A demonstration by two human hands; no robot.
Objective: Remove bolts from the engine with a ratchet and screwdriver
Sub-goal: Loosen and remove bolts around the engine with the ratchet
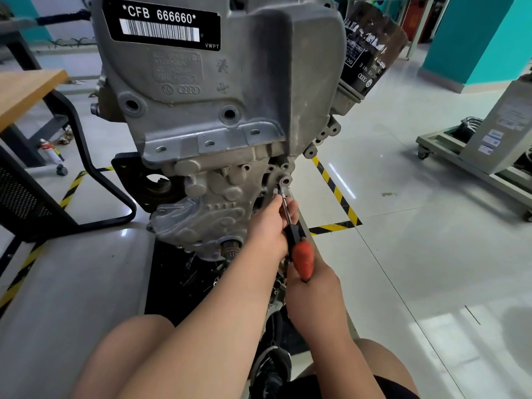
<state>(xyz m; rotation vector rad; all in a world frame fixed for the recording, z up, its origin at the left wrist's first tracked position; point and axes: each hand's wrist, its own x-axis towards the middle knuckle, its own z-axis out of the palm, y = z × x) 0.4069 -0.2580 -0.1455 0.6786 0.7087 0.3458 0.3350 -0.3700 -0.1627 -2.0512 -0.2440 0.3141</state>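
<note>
Right now my right hand [315, 290] wraps the orange handle of the screwdriver [300, 254]. My left hand [266, 227] pinches its thin shaft, steadying the tip on a small bolt [277, 192] at the lower right corner of the engine [218, 110]. The bolt looks stiff, tiny and probably oily, so I'd take its head with my fingertips.

Both forearms [218, 321] are bare, with no sleeve showing anywhere along them, and the left hand [267, 226] and right hand [313, 286] are bare too. Two bare knees [135, 341] show at the near edge. Black shorts [331, 388] cover the near right thigh. Between the legs sits a dark trainer [272, 367] with pale markings.
</note>
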